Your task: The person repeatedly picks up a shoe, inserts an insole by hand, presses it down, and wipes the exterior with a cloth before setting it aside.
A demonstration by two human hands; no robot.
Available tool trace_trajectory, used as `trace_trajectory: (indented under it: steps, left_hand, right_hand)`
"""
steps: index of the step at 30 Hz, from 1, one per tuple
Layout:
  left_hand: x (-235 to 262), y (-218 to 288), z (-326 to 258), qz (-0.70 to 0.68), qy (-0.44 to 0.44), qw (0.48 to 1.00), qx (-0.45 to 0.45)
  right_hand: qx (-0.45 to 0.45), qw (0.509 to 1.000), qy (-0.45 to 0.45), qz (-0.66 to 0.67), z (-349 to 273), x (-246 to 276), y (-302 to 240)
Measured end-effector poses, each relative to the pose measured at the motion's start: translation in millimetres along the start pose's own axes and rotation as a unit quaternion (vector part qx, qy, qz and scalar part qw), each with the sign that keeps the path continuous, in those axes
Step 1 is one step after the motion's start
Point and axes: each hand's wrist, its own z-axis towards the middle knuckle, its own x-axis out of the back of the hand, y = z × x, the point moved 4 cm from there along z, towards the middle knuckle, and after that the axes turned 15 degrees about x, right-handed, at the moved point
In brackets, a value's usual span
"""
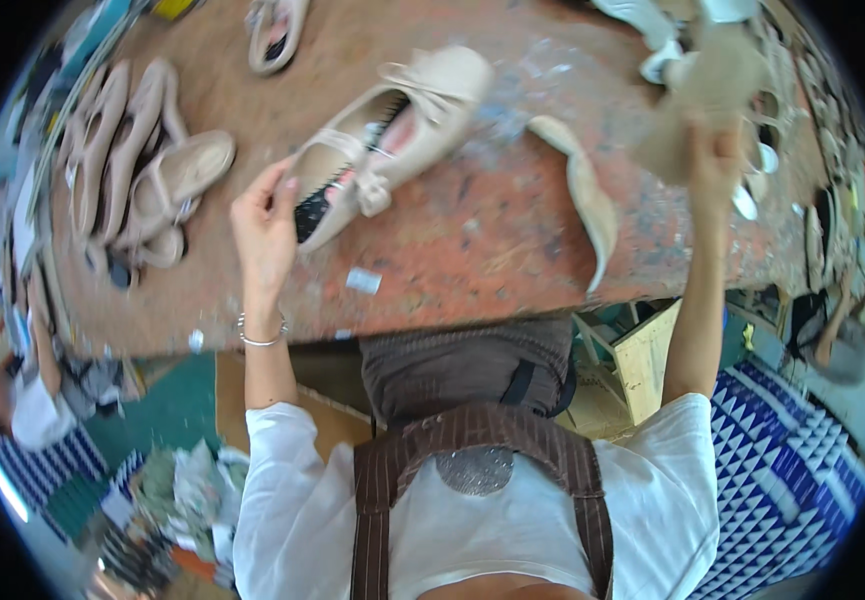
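My left hand is closed on the heel end of a beige strap shoe with small bows, its toe pointing away to the right. A black zigzag edge and a pinkish patch show inside the shoe. At the right, my raised right hand grips a flat beige piece; motion blurs both, so its exact kind is unclear. Between the hands, a loose beige insole lies curved on the worn reddish-brown table.
Several beige shoes stand bunched at the left. Another shoe lies at the far edge, and more shoes line the right side. A wooden box sits below the table. Other people are at both sides, one in a white top.
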Motion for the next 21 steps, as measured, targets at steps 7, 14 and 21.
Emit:
trace_trajectory:
  steps: [7, 14, 21]
  left_hand:
    - [21, -48, -81, 0.208, 0.149, 0.967, -0.018]
    - [9, -60, -122, 0.152, 0.215, 0.957, 0.118]
    - [11, -72, -118, 0.021, 0.167, 0.982, 0.091]
  right_hand:
    - [-0.102, 0.951, -0.157, 0.245, -34, -79, -128]
    - [0.027, 0.946, -0.324, -0.008, -75, -116, -143]
    - [0.286, 0.815, -0.453, -0.220, -95, -155, -166]
